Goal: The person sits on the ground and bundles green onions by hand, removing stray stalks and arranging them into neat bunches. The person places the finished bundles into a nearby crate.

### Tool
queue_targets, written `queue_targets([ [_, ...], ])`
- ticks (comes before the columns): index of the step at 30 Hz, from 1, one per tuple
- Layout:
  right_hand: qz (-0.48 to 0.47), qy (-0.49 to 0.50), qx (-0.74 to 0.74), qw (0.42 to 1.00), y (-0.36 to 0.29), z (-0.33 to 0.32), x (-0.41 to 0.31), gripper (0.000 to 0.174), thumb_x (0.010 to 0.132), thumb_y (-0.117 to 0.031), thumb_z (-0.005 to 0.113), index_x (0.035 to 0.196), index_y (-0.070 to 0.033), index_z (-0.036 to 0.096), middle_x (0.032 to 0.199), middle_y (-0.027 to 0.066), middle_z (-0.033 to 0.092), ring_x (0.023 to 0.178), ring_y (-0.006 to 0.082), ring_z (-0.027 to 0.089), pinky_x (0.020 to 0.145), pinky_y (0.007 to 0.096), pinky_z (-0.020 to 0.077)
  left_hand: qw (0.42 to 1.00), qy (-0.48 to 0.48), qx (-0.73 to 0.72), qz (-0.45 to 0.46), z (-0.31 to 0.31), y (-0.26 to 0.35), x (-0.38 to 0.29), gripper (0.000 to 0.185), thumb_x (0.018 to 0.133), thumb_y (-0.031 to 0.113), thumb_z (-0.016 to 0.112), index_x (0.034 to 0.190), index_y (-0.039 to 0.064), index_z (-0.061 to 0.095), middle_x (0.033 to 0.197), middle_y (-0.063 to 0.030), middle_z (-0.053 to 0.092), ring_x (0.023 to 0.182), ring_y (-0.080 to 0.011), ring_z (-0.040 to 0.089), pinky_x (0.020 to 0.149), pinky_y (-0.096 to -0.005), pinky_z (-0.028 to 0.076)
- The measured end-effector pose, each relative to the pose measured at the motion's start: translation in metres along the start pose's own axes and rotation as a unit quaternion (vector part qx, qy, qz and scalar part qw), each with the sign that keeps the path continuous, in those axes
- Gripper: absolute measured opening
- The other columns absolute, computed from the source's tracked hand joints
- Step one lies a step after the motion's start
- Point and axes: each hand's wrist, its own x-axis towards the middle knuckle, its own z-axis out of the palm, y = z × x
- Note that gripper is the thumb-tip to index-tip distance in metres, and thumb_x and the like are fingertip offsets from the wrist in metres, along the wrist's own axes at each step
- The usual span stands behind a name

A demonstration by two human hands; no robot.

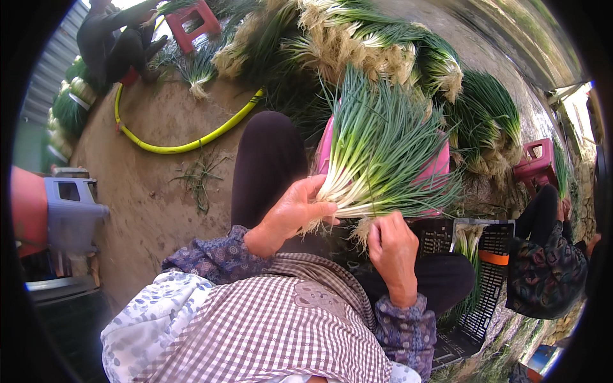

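My left hand (299, 203) grips a bunch of spring onions (378, 148) around the white stems, thumb on top. The green leaves fan out away from me over a pink plastic stool (438, 165), whose edges show on both sides. Pale roots (312, 226) hang below my left fingers. My right hand (395, 244) is beside the near side of the bunch, its fingers curled together. Another tuft of roots (361, 232) hangs just left of those fingers. Whether they pinch a stem or leaf cannot be made out.
Spring onions with roots (364, 52) are heaped beyond the stool. A black plastic crate (493, 297) holding more stands by my right knee. A yellow hose (177, 147) curves across the floor at left. Other people sit at upper left (112, 43) and right (546, 268).
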Motion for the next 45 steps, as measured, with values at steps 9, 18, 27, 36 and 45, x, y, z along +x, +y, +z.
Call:
queue_targets([
  [9, 0.113, -0.205, -0.010, 0.972, 0.042, 0.030, -0.080, 0.015, 0.082, -0.017, 0.063, 0.077, -0.003, 0.062, 0.078, 0.0177, 0.063, 0.071, 0.0375, 0.064, 0.063, 0.0469, 0.0521, 0.995, -0.007, -0.012, 0.095, -0.017, 0.081, 0.035, 0.036, 0.087, 0.001, 0.068, 0.121, -0.006, 0.058, 0.100, -0.0153, 0.070, 0.072, -0.0190, 0.070, 0.064, -0.0299, 0.061],
  [18, 0.141, -0.171, -0.027, 0.975, 0.041, 0.055, -0.079, 0.014, 0.081, -0.016, 0.064, 0.077, -0.002, 0.064, 0.082, 0.0198, 0.065, 0.076, 0.0387, 0.065, 0.066, 0.0480, 0.0537, 0.814, 0.083, 0.458, 0.348, 0.022, 0.275, 0.079, 0.030, 0.088, 0.008, 0.068, 0.116, -0.002, 0.064, 0.102, -0.0082, 0.071, 0.085, -0.0125, 0.068, 0.072, -0.0258, 0.056],
  [27, 0.281, 0.013, 0.442, 0.852, -0.004, -0.011, -0.043, 0.014, 0.091, -0.015, 0.071, 0.092, 0.000, 0.070, 0.068, -0.0010, 0.062, 0.062, 0.0015, 0.052, 0.050, 0.0219, 0.0401, 0.744, 0.088, 0.520, 0.410, 0.053, 0.162, 0.090, 0.035, 0.080, 0.003, 0.071, 0.115, 0.001, 0.069, 0.102, -0.0149, 0.072, 0.083, -0.0149, 0.069, 0.065, -0.0280, 0.056],
  [36, 0.348, 0.057, 0.698, 0.623, 0.003, 0.009, -0.010, 0.033, 0.099, -0.029, 0.057, 0.117, -0.001, 0.055, 0.088, 0.0002, 0.062, 0.062, 0.0036, 0.054, 0.046, 0.0167, 0.0362, 0.930, -0.027, 0.353, 0.098, 0.061, -0.004, 0.032, 0.029, 0.086, -0.002, 0.066, 0.115, 0.000, 0.067, 0.102, -0.0052, 0.070, 0.093, -0.0092, 0.065, 0.076, -0.0250, 0.054],
  [45, 0.307, 0.004, 0.737, 0.603, -0.007, -0.003, -0.031, 0.046, 0.086, -0.013, 0.063, 0.127, 0.004, 0.052, 0.093, 0.0052, 0.065, 0.052, 0.0038, 0.048, 0.042, 0.0185, 0.0355, 0.984, -0.029, 0.084, -0.157, 0.041, 0.013, 0.016, 0.040, 0.097, 0.036, 0.061, 0.112, 0.000, 0.065, 0.106, -0.0065, 0.068, 0.095, -0.0112, 0.063, 0.083, -0.0256, 0.050],
])
